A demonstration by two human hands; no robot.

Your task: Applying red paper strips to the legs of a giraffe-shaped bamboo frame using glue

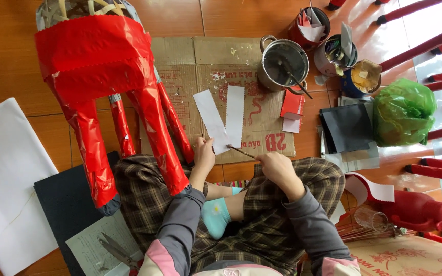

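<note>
The person sat cross-legged, both arms in grey sleeves reaching forward over the knees. The left hand was stretched out with its fingers curled down and the thumb tucked in, its fingertips pressing flat. The right hand was closed in a loose fist, knuckles up, pinching a thin stick that pointed toward the left hand. The 2 hands lay near each other, not touching.

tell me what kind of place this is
Probably a home craft spot on a wooden floor. A red paper-covered frame, white paper strips on flattened cardboard and a metal pot suggest paper-figure making.
</note>
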